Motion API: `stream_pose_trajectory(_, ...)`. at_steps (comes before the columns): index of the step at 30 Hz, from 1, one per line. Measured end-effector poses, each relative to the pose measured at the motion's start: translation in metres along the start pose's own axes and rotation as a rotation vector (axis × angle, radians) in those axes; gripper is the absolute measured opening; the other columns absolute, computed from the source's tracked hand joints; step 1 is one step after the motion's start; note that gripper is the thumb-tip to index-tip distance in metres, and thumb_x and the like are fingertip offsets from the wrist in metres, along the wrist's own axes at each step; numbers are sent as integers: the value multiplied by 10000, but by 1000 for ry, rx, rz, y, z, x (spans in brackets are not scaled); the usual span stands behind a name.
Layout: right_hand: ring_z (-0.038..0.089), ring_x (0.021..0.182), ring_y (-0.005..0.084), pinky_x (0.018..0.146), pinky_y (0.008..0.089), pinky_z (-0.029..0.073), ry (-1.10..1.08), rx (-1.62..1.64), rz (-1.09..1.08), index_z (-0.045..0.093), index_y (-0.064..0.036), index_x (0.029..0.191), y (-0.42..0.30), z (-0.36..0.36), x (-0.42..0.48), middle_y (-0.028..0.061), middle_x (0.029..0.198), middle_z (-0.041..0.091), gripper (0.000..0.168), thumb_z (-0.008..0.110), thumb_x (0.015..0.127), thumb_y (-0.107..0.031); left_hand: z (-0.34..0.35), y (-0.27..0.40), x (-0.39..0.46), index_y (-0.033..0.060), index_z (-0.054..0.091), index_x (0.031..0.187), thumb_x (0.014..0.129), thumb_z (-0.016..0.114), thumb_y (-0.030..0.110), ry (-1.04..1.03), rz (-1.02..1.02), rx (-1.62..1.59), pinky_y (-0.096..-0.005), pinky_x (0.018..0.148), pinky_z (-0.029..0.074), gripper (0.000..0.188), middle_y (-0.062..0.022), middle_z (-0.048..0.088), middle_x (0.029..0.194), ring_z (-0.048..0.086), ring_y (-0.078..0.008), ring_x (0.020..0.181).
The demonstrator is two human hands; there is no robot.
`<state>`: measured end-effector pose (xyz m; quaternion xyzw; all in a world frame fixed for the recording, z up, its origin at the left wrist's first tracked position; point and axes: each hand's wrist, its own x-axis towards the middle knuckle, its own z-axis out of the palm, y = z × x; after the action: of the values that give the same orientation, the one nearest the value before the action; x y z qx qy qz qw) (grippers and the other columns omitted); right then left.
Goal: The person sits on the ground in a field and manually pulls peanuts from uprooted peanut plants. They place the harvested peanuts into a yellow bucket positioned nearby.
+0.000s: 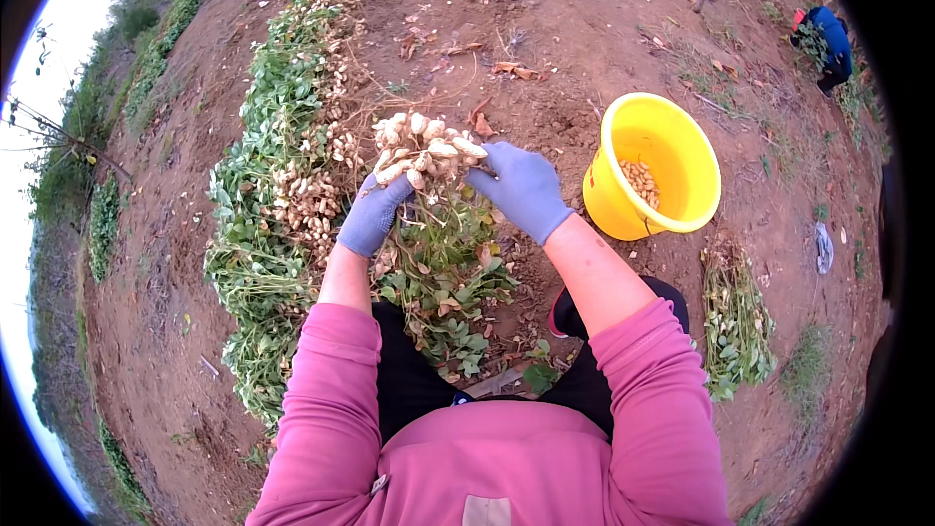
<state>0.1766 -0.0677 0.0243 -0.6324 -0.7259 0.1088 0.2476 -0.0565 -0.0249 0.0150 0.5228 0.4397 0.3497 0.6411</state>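
Observation:
My left hand, in a blue-grey work glove, grips an uprooted peanut plant just below its cluster of pale pods. The leafy stems hang down between my legs. At the right side of the cluster is my right hand, gloved alike, its thumb and fingertips at a pod; part of the grip is hidden. To the right, a yellow plastic bucket stands tilted in the view, with loose peanut pods at its bottom.
A long row of pulled peanut plants, pods facing right, lies at my left. Another bundle of plants lies right of my leg. Dry leaves dot the brown soil. A person in blue bends over at the far upper right.

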Motion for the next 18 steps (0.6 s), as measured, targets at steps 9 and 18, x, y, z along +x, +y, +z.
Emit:
stream_pose_trajectory(9,657,747,327,654,445,531,-78,-24,-161,614,-106,942,-23,1,-18,113,829,642,164,536,910,-247,3,2,8,29,629,1178,905,651,238,80,48,-39,-245,772,461,345,7,660,1014,582,-77,887)
stream_pose_trajectory(18,667,793,309,692,459,520,-269,181,33,645,-226,1135,-20,-21,-18,163,801,668,289,464,913,-258,-12,-1,9,44,619,1122,895,664,284,280,-43,-78,-258,644,484,334,-26,651,915,589,-101,745)
